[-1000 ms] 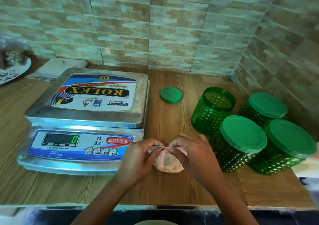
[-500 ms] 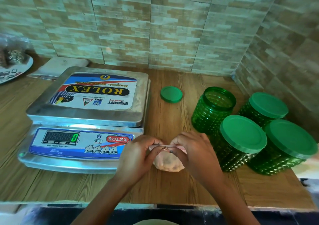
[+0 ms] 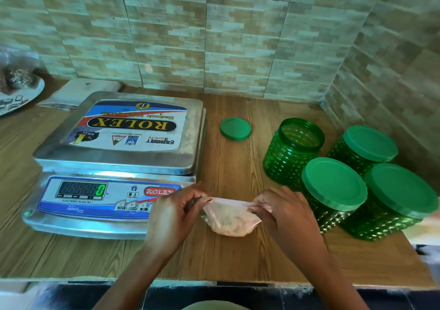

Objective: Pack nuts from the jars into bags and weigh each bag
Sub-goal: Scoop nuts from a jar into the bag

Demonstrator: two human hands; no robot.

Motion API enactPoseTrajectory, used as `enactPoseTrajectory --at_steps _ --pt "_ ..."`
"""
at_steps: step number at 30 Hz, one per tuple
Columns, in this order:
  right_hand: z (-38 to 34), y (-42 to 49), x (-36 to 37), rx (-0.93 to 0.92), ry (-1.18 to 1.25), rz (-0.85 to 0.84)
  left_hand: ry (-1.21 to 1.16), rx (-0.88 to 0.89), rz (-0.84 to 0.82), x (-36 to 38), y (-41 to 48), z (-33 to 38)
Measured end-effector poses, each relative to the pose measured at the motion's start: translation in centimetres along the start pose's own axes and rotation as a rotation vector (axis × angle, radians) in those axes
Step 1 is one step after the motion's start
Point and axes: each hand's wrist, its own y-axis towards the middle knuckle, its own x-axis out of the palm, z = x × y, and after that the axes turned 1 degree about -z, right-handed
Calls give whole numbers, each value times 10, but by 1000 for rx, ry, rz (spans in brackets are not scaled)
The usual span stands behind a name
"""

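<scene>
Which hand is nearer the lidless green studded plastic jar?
Right. The right hand lies just in front of the lidless green studded plastic jar; the left hand is farther left, before the silver scale.

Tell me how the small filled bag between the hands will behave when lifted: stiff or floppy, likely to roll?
The bag sags below its top edge, which the left hand and right hand pinch, so it is probably floppy. Its bottom bulges unevenly, so it should slump, not roll. Being small, it is likely light.

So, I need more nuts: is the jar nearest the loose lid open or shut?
Open: the jar has no lid on its mouth; a loose green lid lies flat beside it.
</scene>
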Motion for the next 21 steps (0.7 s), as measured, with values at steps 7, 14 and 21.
enactPoseTrajectory --at_steps 7,14,21 --pt "8 -8 -3 45 37 -2 35 -14 15 -4 2 0" --pt "11 -12 -2 123 169 -16 167 3 -22 -15 9 -4" --pt "0 -7 1 23 314 -47 246 393 -236 19 28 32"
